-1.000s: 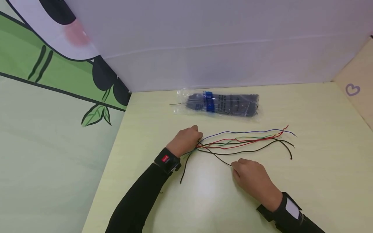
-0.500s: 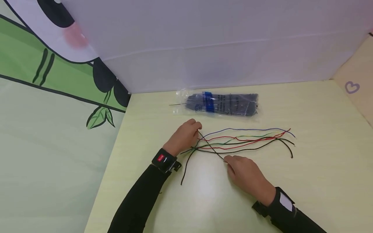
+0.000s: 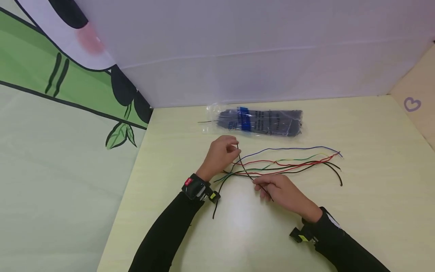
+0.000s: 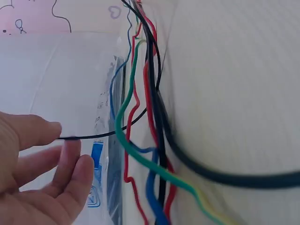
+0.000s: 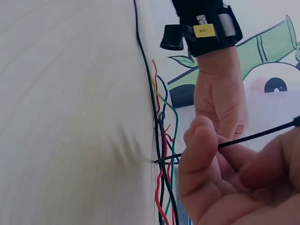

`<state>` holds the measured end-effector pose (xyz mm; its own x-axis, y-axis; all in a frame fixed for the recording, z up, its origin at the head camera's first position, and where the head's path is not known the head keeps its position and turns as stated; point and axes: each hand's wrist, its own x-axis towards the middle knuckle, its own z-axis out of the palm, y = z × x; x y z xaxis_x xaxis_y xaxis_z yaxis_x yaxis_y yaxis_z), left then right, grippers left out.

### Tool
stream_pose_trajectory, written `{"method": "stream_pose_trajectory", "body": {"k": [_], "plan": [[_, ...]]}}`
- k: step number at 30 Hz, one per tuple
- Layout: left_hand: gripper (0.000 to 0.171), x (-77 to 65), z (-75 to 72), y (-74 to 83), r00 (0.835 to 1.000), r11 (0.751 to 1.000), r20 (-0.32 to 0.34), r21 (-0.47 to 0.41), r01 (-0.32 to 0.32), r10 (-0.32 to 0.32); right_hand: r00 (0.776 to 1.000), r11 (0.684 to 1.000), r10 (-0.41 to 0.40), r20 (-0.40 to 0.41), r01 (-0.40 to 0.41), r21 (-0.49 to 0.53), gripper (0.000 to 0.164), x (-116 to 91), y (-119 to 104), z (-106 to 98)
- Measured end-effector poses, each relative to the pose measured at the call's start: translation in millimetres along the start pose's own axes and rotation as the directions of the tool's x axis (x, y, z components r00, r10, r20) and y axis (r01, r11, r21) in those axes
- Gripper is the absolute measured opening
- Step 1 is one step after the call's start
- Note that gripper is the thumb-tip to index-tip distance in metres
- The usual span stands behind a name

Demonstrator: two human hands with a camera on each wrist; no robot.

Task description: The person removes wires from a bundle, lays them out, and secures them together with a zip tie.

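Observation:
A thin black cable tie (image 3: 241,162) slants across a loose bundle of wires near the bundle's left end. My left hand (image 3: 219,155) pinches its far end between thumb and fingertips, as the left wrist view shows. Closer to me, my right hand (image 3: 280,189) holds the other end; the tie's small square head (image 5: 296,122) shows in the right wrist view. In the bundle lie a blue wire (image 3: 289,148), a green wire (image 4: 123,136), red wires (image 4: 137,101) and black wires (image 4: 211,176). The tie runs behind several of them in the left wrist view.
A clear plastic bag of dark cable ties (image 3: 272,122) with a blue label lies behind the wires on the pale table (image 3: 374,211). A white wall (image 3: 238,75) rises at the back, and a cartoon-printed panel (image 3: 68,102) stands at the left.
My left hand has moved up a little with the tie's far end. My right hand has shifted left toward the bundle and turned, showing the tie's near end past its fingers.

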<state>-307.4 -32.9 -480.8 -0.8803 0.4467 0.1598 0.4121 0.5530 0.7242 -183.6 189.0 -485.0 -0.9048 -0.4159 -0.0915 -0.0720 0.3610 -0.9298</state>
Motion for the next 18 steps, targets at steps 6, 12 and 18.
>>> {"method": "stream_pose_trajectory", "body": {"k": [6, 12, 18], "plan": [[0.027, -4.6, 3.5, -1.9, 0.993, 0.999, 0.108, 0.005, 0.038, -0.038, 0.999, 0.992, 0.005, 0.046, -0.010, 0.125, 0.030, 5.0, 6.5, -0.5], [0.038, -5.7, 11.6, -5.5, 0.988, 1.000, 0.155, -0.007, 0.022, -0.020, 0.997, 0.993, -0.018, -0.080, 0.027, 0.112, 0.027, 10.1, 7.3, 4.4], [0.024, -6.8, 17.4, -0.3, 0.984, 0.964, 0.070, 0.201, -0.174, 0.163, 0.963, 0.984, -0.077, -0.257, 0.115, 0.139, 0.026, 18.8, 4.9, 11.0]]}}
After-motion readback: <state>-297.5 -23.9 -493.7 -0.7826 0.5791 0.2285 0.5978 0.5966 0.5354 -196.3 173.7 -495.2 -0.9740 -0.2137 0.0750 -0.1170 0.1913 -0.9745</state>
